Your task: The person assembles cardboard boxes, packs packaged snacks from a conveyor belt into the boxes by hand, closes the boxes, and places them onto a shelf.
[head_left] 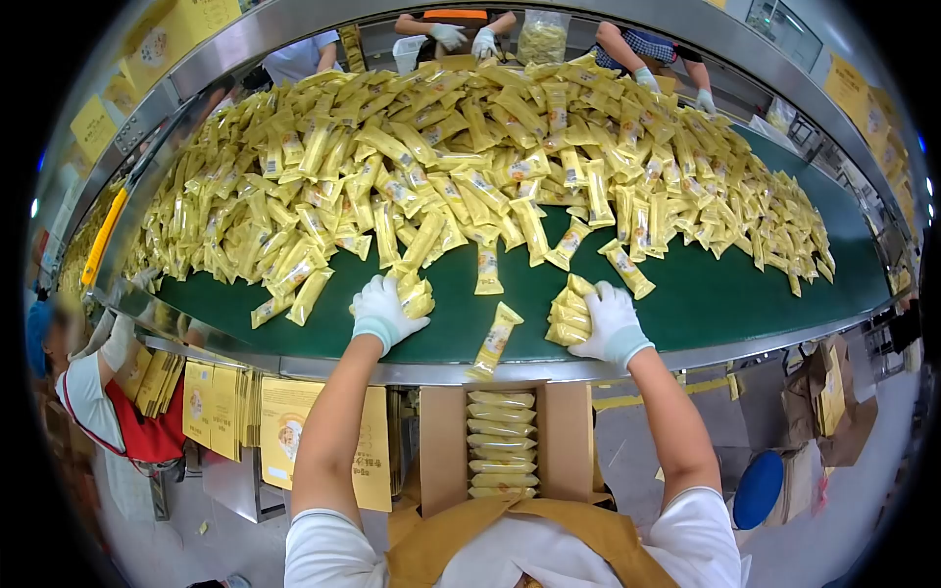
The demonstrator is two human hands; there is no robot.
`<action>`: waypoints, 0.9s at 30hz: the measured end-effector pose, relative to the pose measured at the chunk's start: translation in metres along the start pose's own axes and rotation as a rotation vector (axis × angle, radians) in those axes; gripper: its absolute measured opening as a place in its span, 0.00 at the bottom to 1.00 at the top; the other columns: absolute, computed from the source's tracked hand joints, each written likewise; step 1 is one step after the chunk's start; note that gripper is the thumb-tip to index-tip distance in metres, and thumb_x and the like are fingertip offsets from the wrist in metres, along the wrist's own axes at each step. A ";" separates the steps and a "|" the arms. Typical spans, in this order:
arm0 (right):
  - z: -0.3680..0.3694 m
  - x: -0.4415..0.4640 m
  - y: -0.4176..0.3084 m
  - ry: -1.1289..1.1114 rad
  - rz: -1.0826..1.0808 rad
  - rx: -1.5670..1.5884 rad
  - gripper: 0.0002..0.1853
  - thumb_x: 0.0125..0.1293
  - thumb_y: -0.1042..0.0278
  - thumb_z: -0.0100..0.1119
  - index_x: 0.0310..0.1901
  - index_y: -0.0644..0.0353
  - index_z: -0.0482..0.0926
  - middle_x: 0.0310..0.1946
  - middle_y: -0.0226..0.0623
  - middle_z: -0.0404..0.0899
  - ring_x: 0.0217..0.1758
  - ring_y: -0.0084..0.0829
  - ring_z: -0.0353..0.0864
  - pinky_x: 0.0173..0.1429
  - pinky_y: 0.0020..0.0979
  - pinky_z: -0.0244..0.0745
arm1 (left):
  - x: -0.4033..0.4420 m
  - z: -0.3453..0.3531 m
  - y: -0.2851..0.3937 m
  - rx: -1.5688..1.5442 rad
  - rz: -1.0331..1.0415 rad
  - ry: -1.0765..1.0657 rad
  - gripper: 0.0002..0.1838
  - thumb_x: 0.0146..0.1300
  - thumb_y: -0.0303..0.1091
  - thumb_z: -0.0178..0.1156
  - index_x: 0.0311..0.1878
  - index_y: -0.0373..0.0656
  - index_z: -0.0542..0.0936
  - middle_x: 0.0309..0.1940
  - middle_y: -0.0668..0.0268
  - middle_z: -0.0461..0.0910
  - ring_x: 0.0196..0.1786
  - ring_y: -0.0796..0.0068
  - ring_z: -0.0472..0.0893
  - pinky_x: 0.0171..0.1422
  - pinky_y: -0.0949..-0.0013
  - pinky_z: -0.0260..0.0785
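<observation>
My left hand (385, 312), in a white glove, is closed around a few yellow snack packets (416, 294) at the near edge of the pile. To the right, my gloved right hand (612, 325) grips a small stack of yellow packets (569, 312) from its right side. Between my hands a single packet (495, 340) lies slanted on the green belt (461, 328). Below the belt's edge, an open cardboard box (443, 441) holds a column of several packets (502, 441) laid flat.
A large heap of packets (441, 147) covers the belt's far side. Co-workers' gloved hands (449, 36) show beyond it; another person in a red apron (147, 416) stands at left. Flat yellow cartons (289, 431) lean under the belt. A blue stool (758, 490) is at lower right.
</observation>
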State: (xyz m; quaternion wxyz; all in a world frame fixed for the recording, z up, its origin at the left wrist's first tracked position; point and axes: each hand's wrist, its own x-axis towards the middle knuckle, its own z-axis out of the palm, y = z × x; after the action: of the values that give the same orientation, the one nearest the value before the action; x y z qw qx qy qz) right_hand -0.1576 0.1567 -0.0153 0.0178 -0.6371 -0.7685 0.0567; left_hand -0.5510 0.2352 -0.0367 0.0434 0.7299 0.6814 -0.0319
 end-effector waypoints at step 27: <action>-0.026 -0.106 -0.183 -0.625 -0.690 -0.113 0.44 0.51 0.56 0.71 0.68 0.66 0.67 0.52 0.47 0.78 0.53 0.43 0.80 0.54 0.41 0.72 | -0.161 -0.044 0.067 -1.718 0.484 -0.475 0.68 0.40 0.48 0.81 0.81 0.39 0.50 0.61 0.58 0.73 0.62 0.63 0.76 0.68 0.62 0.71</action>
State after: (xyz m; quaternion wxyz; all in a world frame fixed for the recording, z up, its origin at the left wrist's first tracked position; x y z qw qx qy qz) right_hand -0.3140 0.0210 0.0352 -0.2315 -0.2968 -0.9057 0.1949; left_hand -0.4962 0.0756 0.0255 0.7142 0.5439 0.2733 0.3456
